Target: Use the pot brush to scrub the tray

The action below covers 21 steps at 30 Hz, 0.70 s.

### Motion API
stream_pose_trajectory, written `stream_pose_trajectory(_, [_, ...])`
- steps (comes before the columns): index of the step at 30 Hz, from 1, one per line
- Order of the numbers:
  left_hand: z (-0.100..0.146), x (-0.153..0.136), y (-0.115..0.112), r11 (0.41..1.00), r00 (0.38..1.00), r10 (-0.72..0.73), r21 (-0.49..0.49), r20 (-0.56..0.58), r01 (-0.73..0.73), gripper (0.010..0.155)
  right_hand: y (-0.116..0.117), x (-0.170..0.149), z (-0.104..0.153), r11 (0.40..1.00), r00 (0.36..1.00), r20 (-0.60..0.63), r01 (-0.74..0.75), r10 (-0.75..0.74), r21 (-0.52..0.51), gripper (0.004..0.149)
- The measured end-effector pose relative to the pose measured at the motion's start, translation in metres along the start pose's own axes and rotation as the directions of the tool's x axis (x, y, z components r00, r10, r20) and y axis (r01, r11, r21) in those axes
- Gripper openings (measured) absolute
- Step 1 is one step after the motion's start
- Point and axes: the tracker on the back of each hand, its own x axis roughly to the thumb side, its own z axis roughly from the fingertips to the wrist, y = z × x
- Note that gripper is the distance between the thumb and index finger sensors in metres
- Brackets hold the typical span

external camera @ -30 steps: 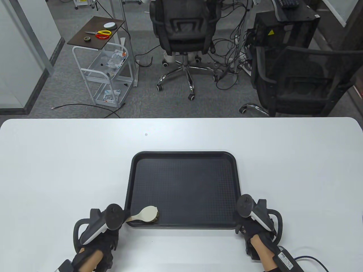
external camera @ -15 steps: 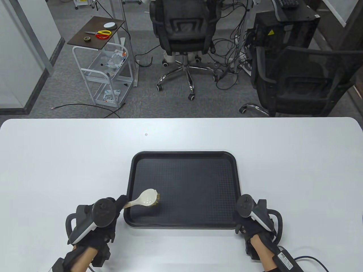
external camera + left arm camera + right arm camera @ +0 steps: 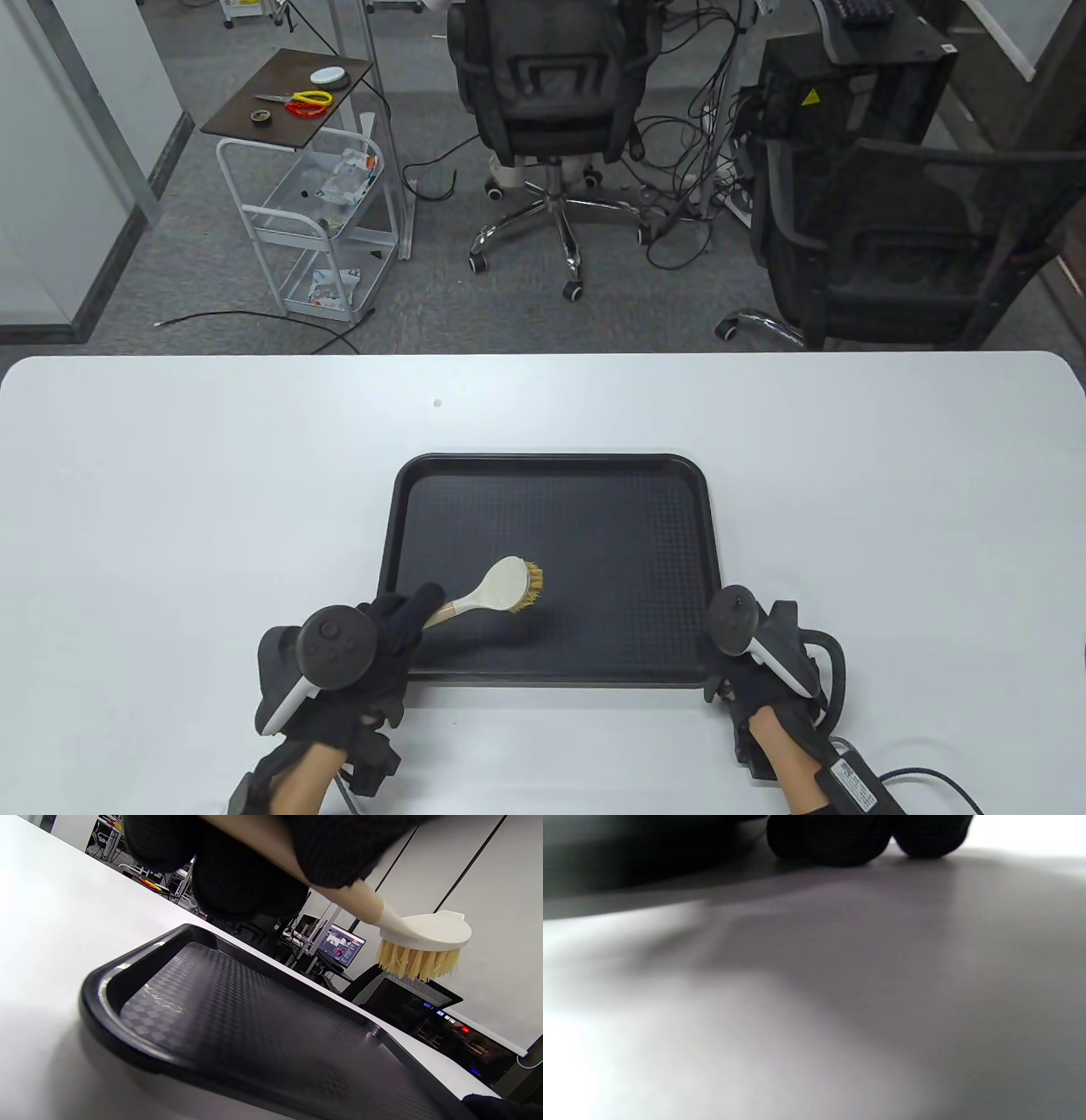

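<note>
A black rectangular tray (image 3: 551, 459) lies on the white table, near the front edge. My left hand (image 3: 399, 620) grips the wooden handle of the pot brush (image 3: 509, 584) at the tray's near left part. In the left wrist view the brush's white head and yellow bristles (image 3: 424, 938) hang above the tray floor (image 3: 237, 1014), apart from it. My right hand (image 3: 747, 671) sits at the tray's near right corner. In the right wrist view its fingertips (image 3: 831, 840) rest on the table; whether they hold the tray rim is hidden.
The white table (image 3: 212, 475) stretches wide on both sides of the tray and behind it. Beyond the far edge stand two office chairs (image 3: 551, 85) and a small white cart (image 3: 322, 229) on the floor.
My left hand has moved right and away from me, carrying the brush from the tray's near left corner toward its middle. The brush head has lifted and tilted. The right hand has stayed put.
</note>
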Motion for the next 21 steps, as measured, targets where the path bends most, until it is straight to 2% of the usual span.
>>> stream_pose_trajectory(4, [0.002, -0.006, -0.003, 0.999, 0.999, 0.043, -0.001, 0.005, -0.043, 0.056, 0.0, 0.0, 0.0, 1.0, 1.0, -0.006, -0.005, 0.005, -0.007, 0.07])
stream_pose_trajectory(9, [0.001, -0.008, -0.008, 0.998, 0.998, 0.059, -0.034, -0.004, -0.059, 0.056, -0.001, 0.003, 0.004, 0.993, 0.999, -0.044, -0.022, 0.017, -0.118, 0.066])
stream_pose_trajectory(12, [0.002, -0.006, -0.007, 0.997, 0.998, 0.067, -0.035, 0.012, -0.067, 0.056, -0.001, 0.006, 0.008, 0.989, 0.998, -0.045, -0.052, 0.046, -0.139, 0.064])
stream_pose_trajectory(17, [0.013, 0.003, 0.001, 0.998, 0.997, 0.056, -0.002, 0.051, -0.056, 0.056, -0.002, 0.015, 0.009, 0.987, 0.991, -0.079, -0.114, 0.106, -0.114, 0.064])
stream_pose_trajectory(21, [0.015, 0.007, 0.003, 0.998, 0.995, 0.066, 0.01, 0.073, -0.067, 0.056, -0.006, 0.019, -0.005, 0.987, 0.987, -0.116, -0.125, 0.113, -0.097, 0.062])
